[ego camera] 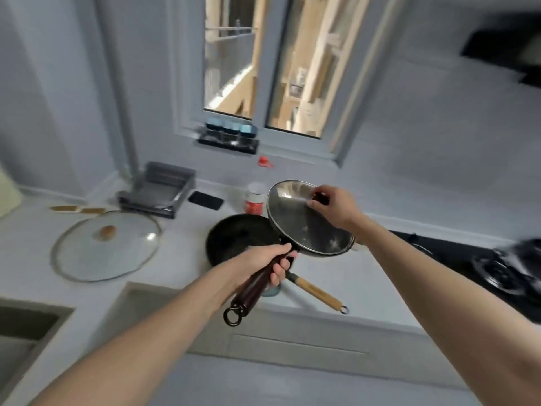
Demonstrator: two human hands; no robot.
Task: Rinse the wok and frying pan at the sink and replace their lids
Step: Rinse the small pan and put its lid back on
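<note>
My left hand grips the dark red-brown handle of a pan held above the counter. That pan is almost wholly hidden under a shiny steel lid, which sits tilted over it. My right hand pinches the lid's dark knob. A black pan with a pale wooden handle rests on the white counter just left of and below the lid, uncovered. A large glass lid with a wooden knob lies flat on the counter to the left.
The sink opens at the lower left. A black gas stove is at the right. Behind the pans stand a grey dish rack, a dark phone and a red-labelled jar. A spice rack hangs under the window.
</note>
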